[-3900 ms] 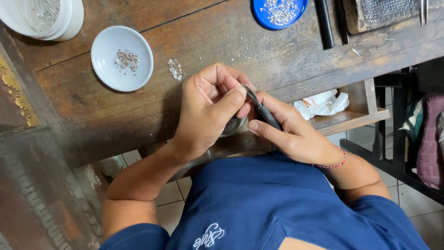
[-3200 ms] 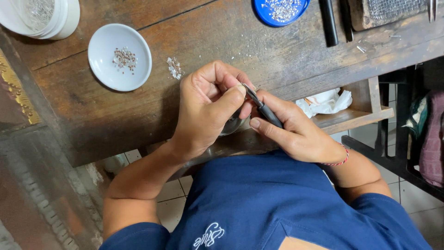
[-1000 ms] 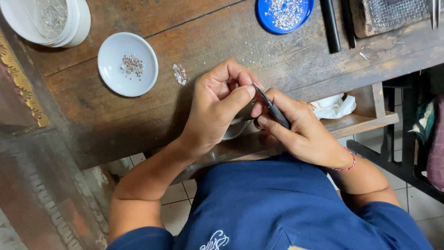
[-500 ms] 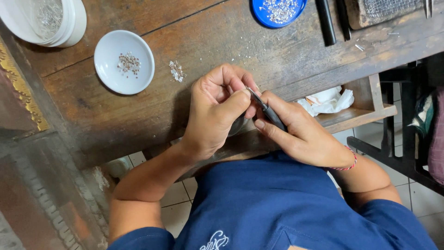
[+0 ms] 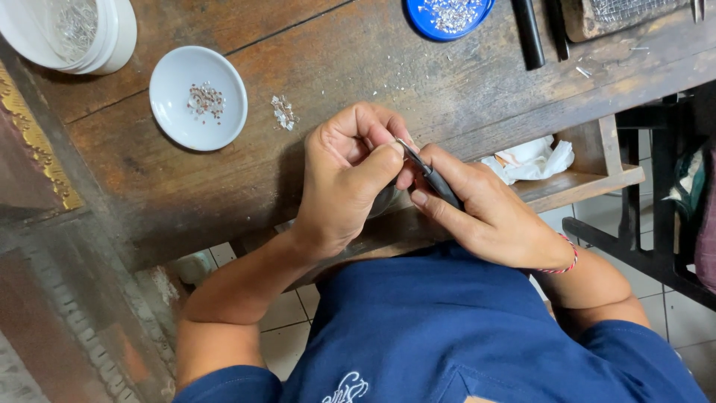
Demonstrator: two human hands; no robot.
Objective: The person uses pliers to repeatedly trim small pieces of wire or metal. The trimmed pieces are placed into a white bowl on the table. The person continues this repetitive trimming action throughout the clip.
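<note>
Metal-tipped, black-handled tool [image 5: 436, 181] clamped in right hand [image 5: 492, 216] | left hand [image 5: 347, 175] fingers pinched together at 12 o'clock on something tiny, hidden | judged light, fragile, slippery; pinch by edges.

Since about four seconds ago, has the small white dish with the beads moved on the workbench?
No. The small white dish sits the same way beside the loose bead pile and the board seam; only the head camera shifted slightly.

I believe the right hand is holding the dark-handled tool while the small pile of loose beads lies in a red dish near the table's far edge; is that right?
Not quite: the dish near the table's far edge is blue, not red, as the head view shows. The rest holds: the right hand holds the dark-handled tool, and small loose beads lie in that dish.
</note>
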